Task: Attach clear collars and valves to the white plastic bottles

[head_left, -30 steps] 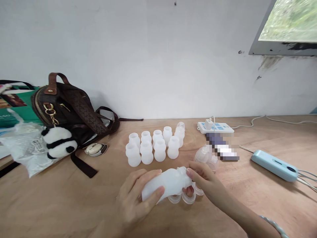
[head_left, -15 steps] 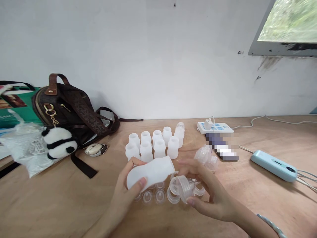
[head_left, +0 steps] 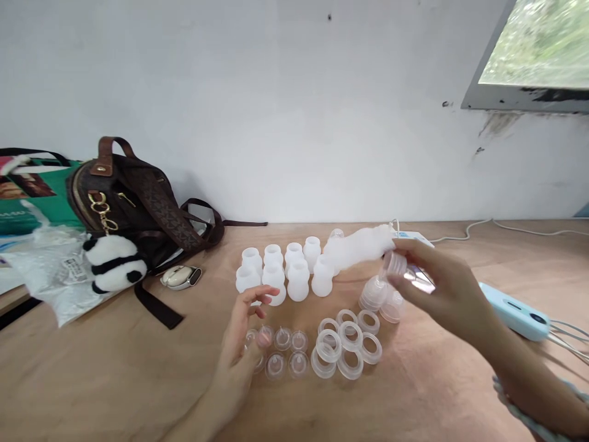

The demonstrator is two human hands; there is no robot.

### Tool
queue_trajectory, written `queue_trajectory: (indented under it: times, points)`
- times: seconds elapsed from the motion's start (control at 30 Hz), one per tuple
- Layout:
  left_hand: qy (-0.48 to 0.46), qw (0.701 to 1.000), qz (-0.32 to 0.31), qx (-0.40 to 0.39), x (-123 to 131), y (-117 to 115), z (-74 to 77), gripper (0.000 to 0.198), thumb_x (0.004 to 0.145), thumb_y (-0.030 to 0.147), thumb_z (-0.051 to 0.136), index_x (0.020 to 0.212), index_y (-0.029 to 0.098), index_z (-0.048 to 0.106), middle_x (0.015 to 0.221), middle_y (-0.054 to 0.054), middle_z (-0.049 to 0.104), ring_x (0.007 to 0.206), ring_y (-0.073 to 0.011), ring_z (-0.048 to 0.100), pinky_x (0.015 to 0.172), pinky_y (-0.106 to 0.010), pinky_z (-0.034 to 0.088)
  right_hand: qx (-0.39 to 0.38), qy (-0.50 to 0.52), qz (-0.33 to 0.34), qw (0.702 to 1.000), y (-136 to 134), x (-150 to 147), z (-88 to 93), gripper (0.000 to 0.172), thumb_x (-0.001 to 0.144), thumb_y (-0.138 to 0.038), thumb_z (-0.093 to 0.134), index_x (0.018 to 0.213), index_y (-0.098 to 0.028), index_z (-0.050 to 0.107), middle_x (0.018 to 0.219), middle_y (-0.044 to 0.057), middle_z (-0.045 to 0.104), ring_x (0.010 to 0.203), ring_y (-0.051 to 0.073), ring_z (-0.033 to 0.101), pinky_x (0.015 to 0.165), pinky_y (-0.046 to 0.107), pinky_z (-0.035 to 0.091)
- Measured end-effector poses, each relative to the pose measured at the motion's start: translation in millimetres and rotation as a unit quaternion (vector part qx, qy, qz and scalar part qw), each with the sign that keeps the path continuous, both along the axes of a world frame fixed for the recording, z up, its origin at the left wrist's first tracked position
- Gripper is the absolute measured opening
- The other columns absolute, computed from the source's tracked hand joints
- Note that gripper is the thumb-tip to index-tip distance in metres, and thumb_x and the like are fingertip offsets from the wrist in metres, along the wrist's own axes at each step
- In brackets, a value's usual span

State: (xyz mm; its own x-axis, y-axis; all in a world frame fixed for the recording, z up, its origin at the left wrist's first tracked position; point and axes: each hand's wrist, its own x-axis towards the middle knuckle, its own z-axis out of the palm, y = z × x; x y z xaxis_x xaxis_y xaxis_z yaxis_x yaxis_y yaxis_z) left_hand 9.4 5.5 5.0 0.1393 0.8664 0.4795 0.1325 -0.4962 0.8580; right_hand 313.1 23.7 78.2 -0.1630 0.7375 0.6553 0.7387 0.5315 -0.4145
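Note:
My left hand [head_left: 243, 328] is empty, fingers apart, over the left end of several clear nipple-shaped pieces [head_left: 283, 338]. Farther right, my right hand [head_left: 435, 285] pinches a clear plastic cap [head_left: 396, 264] above a stack of clear domed caps [head_left: 373, 293]. A white baby bottle [head_left: 361, 247] is tilted nearly sideways, one end by my right fingers; whether they touch it I cannot tell. Several white, open-topped bottles [head_left: 298, 279] stand upright in two rows. One clear-topped bottle [head_left: 336, 234] is partly hidden behind the tilted one. Clear screw rings [head_left: 351, 336] lie overlapping in front.
At left are a dark backpack [head_left: 124, 190] with a panda charm [head_left: 115, 264], a plastic bag [head_left: 55, 276] and a beige mouse [head_left: 177, 277]. A light blue device [head_left: 515, 310] with cables lies right. A power strip [head_left: 416, 236] sits behind my right hand.
My left hand has let go of the white bottle, which is now farther back and right. The right hand has moved from the rings, back and right to the domed caps.

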Motion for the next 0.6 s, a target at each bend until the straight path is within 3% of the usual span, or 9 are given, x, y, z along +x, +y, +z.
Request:
queue_trajectory:
  times: [0.1,0.23,0.37,0.5,0.6]
  points:
    - [0.004,1.000,0.000,0.002,-0.5,-0.7,-0.7,0.042,0.097,0.059,0.043,0.126,0.030,0.051,0.124,-0.005,0.055,0.110,-0.0261,0.045,0.089,-0.034,0.034,-0.020,-0.097,-0.088,0.991,20.6,6.1,8.9,0.023,0.084,-0.038,0.056,0.097,-0.020,0.061,0.075,0.005,0.064,0.070,0.024,0.060,0.066,0.036,0.047]
    - [0.014,1.000,-0.003,0.020,0.1,-1.2,-2.5,0.038,0.099,0.057,0.040,0.125,0.031,0.051,0.124,-0.003,0.054,0.112,-0.0255,0.044,0.092,-0.034,0.032,-0.105,-0.237,-0.078,0.963,44.9,-2.2,-0.6,0.015,0.083,-0.035,0.052,0.081,-0.020,0.055,0.063,0.002,0.060,0.063,0.023,0.056,0.079,0.043,0.042]
    - [0.015,1.000,0.000,0.018,0.5,-1.6,-2.0,0.035,0.100,0.054,0.040,0.124,0.031,0.052,0.121,-0.003,0.054,0.113,-0.0257,0.044,0.093,-0.034,0.031,-0.157,-0.300,-0.054,0.939,57.3,-15.3,-12.4,0.012,0.081,-0.026,0.049,0.070,-0.022,0.046,0.061,0.001,0.060,0.060,0.021,0.056,0.083,0.043,0.039]
    - [0.016,1.000,0.005,0.011,1.1,-1.5,-1.4,0.035,0.100,0.054,0.041,0.122,0.030,0.054,0.119,-0.003,0.057,0.113,-0.0260,0.046,0.093,-0.035,0.030,-0.166,-0.302,-0.042,0.938,61.7,-19.8,-19.9,0.013,0.083,-0.027,0.050,0.072,-0.021,0.049,0.062,0.003,0.063,0.063,0.023,0.060,0.086,0.045,0.039]
    - [0.022,1.000,0.005,0.015,1.3,-1.9,-1.4,0.033,0.101,0.051,0.042,0.123,0.030,0.054,0.120,-0.004,0.058,0.114,-0.0256,0.046,0.095,-0.035,0.030,-0.161,-0.288,-0.047,0.943,58.3,-15.5,-20.0,0.016,0.086,-0.032,0.052,0.094,-0.019,0.057,0.074,0.005,0.069,0.076,0.028,0.066,0.091,0.050,0.037]
